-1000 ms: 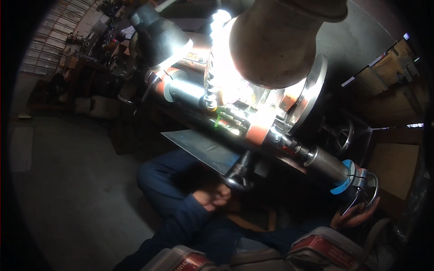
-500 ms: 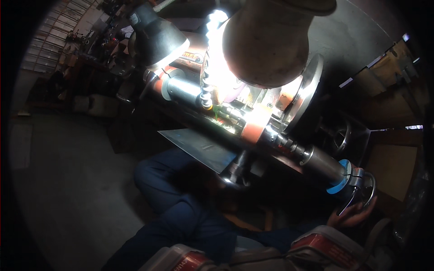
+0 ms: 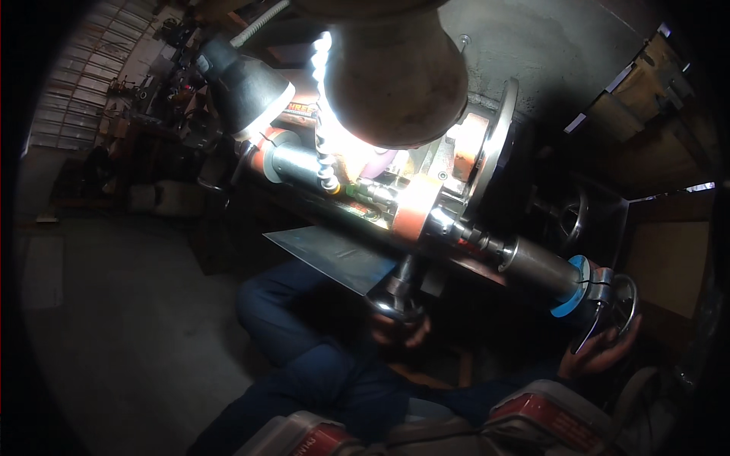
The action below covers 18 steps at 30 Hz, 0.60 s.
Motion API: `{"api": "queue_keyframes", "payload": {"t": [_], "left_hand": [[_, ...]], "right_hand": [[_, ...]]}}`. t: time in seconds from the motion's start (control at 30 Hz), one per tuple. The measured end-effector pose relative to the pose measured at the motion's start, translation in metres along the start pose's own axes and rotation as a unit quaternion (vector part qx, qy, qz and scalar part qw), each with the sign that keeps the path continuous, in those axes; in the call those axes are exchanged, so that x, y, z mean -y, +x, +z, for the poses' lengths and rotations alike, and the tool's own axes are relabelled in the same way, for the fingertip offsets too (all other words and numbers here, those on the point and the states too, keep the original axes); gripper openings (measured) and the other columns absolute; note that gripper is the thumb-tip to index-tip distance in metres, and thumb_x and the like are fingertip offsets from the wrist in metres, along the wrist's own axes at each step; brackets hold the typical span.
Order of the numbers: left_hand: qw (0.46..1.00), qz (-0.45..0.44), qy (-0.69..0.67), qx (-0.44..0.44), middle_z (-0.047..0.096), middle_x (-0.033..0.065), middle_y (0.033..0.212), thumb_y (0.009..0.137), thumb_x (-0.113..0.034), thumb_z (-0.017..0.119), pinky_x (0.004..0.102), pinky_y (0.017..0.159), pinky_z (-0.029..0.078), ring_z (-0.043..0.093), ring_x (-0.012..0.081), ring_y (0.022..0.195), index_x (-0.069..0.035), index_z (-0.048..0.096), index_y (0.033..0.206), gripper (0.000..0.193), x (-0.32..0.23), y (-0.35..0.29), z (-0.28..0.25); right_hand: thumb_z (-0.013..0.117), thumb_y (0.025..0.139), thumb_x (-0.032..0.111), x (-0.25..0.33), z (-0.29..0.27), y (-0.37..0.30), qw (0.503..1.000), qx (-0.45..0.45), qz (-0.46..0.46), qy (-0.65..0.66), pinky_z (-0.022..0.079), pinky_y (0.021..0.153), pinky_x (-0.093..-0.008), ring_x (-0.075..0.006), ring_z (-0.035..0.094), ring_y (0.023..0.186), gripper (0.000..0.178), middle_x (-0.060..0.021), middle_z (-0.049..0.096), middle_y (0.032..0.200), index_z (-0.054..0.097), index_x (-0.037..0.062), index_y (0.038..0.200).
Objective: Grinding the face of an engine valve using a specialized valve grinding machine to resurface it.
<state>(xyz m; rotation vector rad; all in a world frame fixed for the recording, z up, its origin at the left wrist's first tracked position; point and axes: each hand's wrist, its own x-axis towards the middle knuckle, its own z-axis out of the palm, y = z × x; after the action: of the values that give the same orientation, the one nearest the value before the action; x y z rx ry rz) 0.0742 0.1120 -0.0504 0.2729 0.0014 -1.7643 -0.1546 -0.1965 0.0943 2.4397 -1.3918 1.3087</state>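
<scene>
At the right end of a grinding machine, my right hand [image 3: 599, 354] is closed on the rim of a metal handwheel [image 3: 626, 298], beside a curved lever. My left hand [image 3: 401, 332] is low in the middle, in shadow. Its fingers curl against the underside of a smaller chrome handwheel [image 3: 395, 307]. A long steel spindle [image 3: 541, 267] with a blue collar [image 3: 570, 289] runs toward the right handwheel. Under bright lamp light, a narrow shaft [image 3: 378, 191] lies between an orange block [image 3: 416, 207] and a steel cylinder [image 3: 299, 163]. Glare hides much of this area.
A black lamp [image 3: 245, 90] and a large pale hood [image 3: 395, 80] hang over the machine. A flexible coolant hose [image 3: 322, 129] reaches down to the shaft. A thin metal sheet [image 3: 331, 258] juts out in front. Another handwheel [image 3: 574, 216] stands behind, at the right.
My left hand has come into view under the chrome handwheel, where only shadow showed before. My right hand stays at its handwheel, shifted slightly. The view has moved a little, so the lamp and hood sit further left.
</scene>
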Motion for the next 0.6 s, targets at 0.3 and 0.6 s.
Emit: {"api": "queue_keyframes", "payload": {"t": [0.3, 0.6], "left_hand": [[0.609, 0.107, 0.645, -0.449, 0.065, 0.0207, 0.112, 0.08, -0.025, 0.072, 0.0394, 0.094, 0.048, 0.062, 0.0338, 0.104, 0.002, 0.058, 0.129, 0.057, -0.069, -0.025, 0.095], [0.415, 0.127, 0.775, -0.459, 0.066, 0.0225, 0.115, 0.081, -0.019, 0.069, 0.042, 0.1, 0.048, 0.062, 0.0382, 0.108, 0.002, 0.063, 0.125, 0.049, -0.05, -0.024, 0.084]], "right_hand": [[0.037, 0.11, 0.034, 0.014, -0.014, 0.017, 0.994, 0.079, -0.069, 0.042, 0.043, 0.11, -0.0437, -0.0356, 0.055, 0.131, 0.055, -0.0263, 0.05, 0.144, 0.043, -0.0079, 0.146], [0.036, 0.111, 0.025, 0.013, -0.006, 0.011, 0.999, 0.021, -0.024, -0.021, 0.047, 0.106, -0.0381, -0.0264, 0.06, 0.124, 0.046, -0.0224, 0.058, 0.137, 0.05, -0.0066, 0.141]]}}
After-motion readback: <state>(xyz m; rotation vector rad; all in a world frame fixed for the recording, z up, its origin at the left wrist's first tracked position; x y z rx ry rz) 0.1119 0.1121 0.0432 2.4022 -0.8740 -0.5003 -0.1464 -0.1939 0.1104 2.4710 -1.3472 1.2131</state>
